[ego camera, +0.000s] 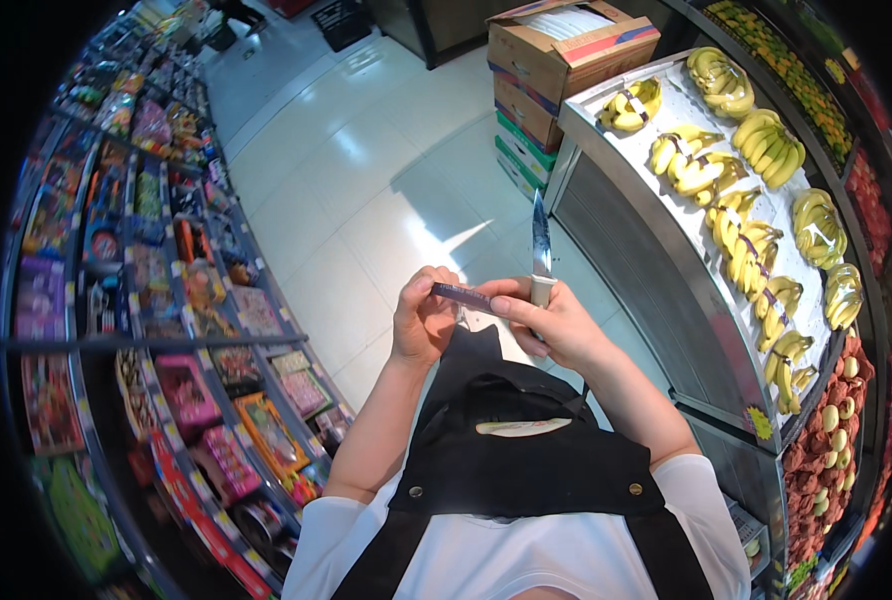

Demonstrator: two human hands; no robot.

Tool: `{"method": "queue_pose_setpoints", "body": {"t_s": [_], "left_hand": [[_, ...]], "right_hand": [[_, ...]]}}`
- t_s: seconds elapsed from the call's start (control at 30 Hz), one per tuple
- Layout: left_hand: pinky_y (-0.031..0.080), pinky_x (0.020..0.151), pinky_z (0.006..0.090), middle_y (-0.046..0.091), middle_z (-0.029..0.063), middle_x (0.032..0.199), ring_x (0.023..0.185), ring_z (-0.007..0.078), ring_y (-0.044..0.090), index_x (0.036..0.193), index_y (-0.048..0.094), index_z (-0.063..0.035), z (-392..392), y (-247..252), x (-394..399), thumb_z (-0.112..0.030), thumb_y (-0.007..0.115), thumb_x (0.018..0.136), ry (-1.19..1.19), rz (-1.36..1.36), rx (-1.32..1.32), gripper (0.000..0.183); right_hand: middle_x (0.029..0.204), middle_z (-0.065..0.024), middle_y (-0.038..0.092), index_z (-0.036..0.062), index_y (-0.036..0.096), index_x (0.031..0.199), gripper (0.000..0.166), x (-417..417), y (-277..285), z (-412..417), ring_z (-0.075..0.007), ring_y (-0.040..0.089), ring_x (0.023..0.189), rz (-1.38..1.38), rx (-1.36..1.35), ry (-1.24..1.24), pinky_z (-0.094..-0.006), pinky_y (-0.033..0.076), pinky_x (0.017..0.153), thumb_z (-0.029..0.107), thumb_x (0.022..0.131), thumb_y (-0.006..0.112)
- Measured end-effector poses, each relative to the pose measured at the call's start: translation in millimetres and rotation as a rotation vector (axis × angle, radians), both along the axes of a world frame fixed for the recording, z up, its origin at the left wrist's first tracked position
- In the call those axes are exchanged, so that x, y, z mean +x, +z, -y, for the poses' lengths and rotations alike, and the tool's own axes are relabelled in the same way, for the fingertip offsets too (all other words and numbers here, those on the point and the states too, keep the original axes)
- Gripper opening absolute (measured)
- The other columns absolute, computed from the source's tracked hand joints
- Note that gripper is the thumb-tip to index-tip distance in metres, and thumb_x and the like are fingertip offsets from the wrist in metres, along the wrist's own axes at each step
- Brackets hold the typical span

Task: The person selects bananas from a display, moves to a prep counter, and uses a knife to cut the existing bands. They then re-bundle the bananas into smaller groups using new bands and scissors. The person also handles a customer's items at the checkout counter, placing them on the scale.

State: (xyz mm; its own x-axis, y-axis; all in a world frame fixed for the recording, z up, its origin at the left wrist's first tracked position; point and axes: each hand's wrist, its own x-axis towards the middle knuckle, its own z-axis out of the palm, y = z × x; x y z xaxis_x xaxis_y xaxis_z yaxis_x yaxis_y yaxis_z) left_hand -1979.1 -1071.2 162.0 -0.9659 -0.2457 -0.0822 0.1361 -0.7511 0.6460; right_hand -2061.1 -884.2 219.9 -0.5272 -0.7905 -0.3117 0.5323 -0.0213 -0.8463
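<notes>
A dark purple printed strip (464, 297) is stretched between my two hands in front of my black apron. My left hand (425, 315) pinches its left end between thumb and fingers. The other end sits under the thumb of my right hand (543, 315). That same hand also keeps a knife (541, 244) with a pale handle, its blade pointing up and away from me. Bunches of bananas (746, 255) lie on a white-lined display stand to my right, several of them wrapped with a similar purple strip.
Stacked cardboard boxes (532, 82) stand on the floor at the stand's far end. Shelves of packaged toys (190, 315) run along my left. Pale floor tiles (326, 195) stretch ahead between them. Wrapped round fruit (828, 450) lies at the near right.
</notes>
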Motion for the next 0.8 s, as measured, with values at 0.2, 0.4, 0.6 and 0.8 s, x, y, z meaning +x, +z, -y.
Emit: {"method": "queue_pose_setpoints", "body": {"t_s": [0.2,0.4,0.6,0.8], "left_hand": [[0.035,0.073,0.0291,0.041,0.0009,0.076,0.073,0.0127,0.038,0.074,0.049,-0.0075,146.0,11.2,-140.6,-0.022,0.062,0.090,-0.049,0.061,-0.580,0.025],[0.028,0.061,0.0226,0.042,-0.0027,0.076,0.067,0.0058,0.036,0.079,0.058,-0.0028,219.1,39.6,-283.3,-0.009,0.064,0.092,-0.124,0.017,-0.884,0.015],[0.034,0.059,0.0262,0.049,0.0018,0.074,0.065,0.0128,0.042,0.085,0.062,-0.0028,240.2,30.4,-425.8,-0.007,0.073,0.087,-0.101,-0.135,-1.269,0.011],[0.035,0.061,0.0351,0.050,0.0042,0.069,0.065,0.0210,0.046,0.084,0.064,-0.0052,271.3,26.1,-577.9,-0.010,0.074,0.085,-0.075,-0.300,-1.789,0.010]], "right_hand": [[0.067,0.0003,0.064,-0.0005,0.073,0.102,0.019,-131.9,5.2,117.3,-0.0027,0.047,0.046,-0.233,0.248,-0.212,-0.0198,0.033,0.042,0.016,0.093,0.070],[0.087,-0.0058,0.071,-0.0018,0.071,0.093,0.007,-245.0,-1.3,191.5,-0.0061,0.056,0.051,-0.468,0.244,-0.430,-0.0225,0.042,0.044,0.004,0.089,0.068],[0.086,-0.0108,0.068,-0.0014,0.068,0.093,0.014,-367.8,-46.2,234.8,-0.0233,0.067,0.075,-1.005,0.347,-0.798,-0.0325,0.054,0.066,-0.001,0.079,0.072],[0.084,-0.0129,0.066,-0.0009,0.066,0.088,0.011,-499.6,-57.0,234.5,-0.0243,0.065,0.074,-0.760,0.386,-0.749,-0.0328,0.051,0.067,0.003,0.078,0.069]]}}
